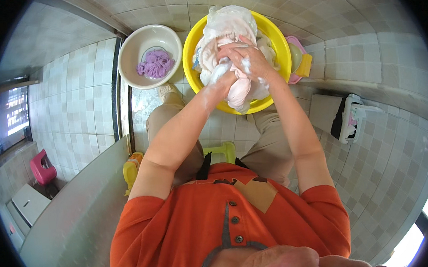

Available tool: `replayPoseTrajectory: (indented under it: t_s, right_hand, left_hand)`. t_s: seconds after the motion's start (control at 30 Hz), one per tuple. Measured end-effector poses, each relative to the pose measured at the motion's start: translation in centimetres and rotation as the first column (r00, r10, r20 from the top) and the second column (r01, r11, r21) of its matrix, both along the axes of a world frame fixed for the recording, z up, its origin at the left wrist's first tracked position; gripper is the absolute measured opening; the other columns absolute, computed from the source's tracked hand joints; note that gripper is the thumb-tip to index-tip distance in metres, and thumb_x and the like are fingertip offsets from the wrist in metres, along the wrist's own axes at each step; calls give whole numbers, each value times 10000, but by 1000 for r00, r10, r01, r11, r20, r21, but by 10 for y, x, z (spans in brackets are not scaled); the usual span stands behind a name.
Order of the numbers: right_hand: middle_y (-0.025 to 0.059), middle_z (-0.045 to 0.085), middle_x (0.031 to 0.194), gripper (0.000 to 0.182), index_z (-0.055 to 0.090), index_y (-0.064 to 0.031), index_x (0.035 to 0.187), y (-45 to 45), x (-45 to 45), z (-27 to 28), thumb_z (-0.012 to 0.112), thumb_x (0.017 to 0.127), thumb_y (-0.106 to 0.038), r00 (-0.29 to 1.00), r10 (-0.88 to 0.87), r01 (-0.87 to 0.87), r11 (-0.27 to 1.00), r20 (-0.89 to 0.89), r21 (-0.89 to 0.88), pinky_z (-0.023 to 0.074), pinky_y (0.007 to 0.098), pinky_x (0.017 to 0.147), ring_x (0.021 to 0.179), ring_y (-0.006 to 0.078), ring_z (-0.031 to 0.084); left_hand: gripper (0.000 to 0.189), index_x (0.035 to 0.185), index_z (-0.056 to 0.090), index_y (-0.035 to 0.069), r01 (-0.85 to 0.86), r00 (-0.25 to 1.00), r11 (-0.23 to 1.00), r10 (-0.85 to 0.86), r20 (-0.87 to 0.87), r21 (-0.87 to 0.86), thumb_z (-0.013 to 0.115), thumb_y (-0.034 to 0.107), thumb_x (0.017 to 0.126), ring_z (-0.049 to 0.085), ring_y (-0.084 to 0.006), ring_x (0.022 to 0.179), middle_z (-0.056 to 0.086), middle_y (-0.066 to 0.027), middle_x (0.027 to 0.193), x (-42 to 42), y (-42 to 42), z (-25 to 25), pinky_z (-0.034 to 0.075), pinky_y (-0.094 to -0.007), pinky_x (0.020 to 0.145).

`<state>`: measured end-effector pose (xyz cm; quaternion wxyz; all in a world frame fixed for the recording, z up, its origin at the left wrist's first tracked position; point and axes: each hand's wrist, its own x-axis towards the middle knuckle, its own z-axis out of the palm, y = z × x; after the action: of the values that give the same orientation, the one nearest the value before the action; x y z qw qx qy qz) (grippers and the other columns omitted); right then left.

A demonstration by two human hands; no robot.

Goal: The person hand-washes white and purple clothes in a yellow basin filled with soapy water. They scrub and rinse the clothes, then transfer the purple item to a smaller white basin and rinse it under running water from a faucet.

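Observation:
Pale pink wet fabric [240, 90] is bunched between my two hands over a yellow plastic basin [282, 43]. My right hand [250, 59] lies across the top of it, fingers curled over the cloth. Lower and to the left, my left hand [227, 78] grips the same fabric, its fingers mostly hidden by cloth and by the right hand. White soap suds cling to both hands and wrists. Whitish, partly see-through cloth [229, 18] spreads over the far side of the basin, and a bit of blue [196, 58] shows at the left of the pile.
A white basin [125, 62] with purple cloth [156, 64] stands to the left. Right of the yellow basin are a pink basin [294, 80] and a yellow object [304, 65]. A green plastic stool [229, 152] is beneath me. A yellow bottle [130, 170] stands beside the frosted panel [76, 217].

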<state>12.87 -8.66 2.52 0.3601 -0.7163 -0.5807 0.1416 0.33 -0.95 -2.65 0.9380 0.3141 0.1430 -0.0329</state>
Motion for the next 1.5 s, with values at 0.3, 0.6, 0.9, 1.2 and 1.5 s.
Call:
replayPoseTrajectory:
  t_s: [0.3,0.6,0.9,1.2,1.5]
  right_hand:
    - [120,638,833,357,656,-33,863,-3,47,-51,513,864,-361,534,-626,584,759,-569,-287,427,308,748,821,209,582]
    - [137,506,1188,523,462,-7,1217,-40,22,-42,602,821,-319,122,-329,316,907,-936,-277,449,335,880,1084,211,494]
    - [93,608,999,303,560,-5,1070,-39,14,35,519,771,-31,141,-28,525,850,-990,51,463,312,831,905,186,587]
    - [111,576,1091,254,602,-65,1002,4,-55,26,601,782,-191,972,-157,90,937,174,338,393,387,914,1075,246,509]
    - [111,629,786,288,625,-93,740,28,-19,-26,433,887,-249,733,-615,667,733,-291,134,436,383,734,797,276,586]
  left_hand:
    - [728,1383,244,72,147,982,768,-36,-188,623,541,440,830,254,-225,1288,310,-112,1384,-1,4,82,224,-297,1037]
    - [480,1218,415,91,21,992,584,86,-88,811,554,185,768,452,-174,1053,486,-81,1130,4,18,79,366,-304,896]
    - [408,1186,429,74,-593,787,743,616,29,310,519,61,788,515,-102,838,516,-28,966,-6,27,75,469,-257,710]
    - [326,1104,499,97,-474,873,870,444,-200,-137,396,315,885,543,-196,971,551,-73,1057,11,30,62,462,-328,819]
    - [245,1063,538,85,-236,962,930,182,-205,-283,459,247,897,574,-202,902,595,-58,959,18,14,79,478,-339,799]
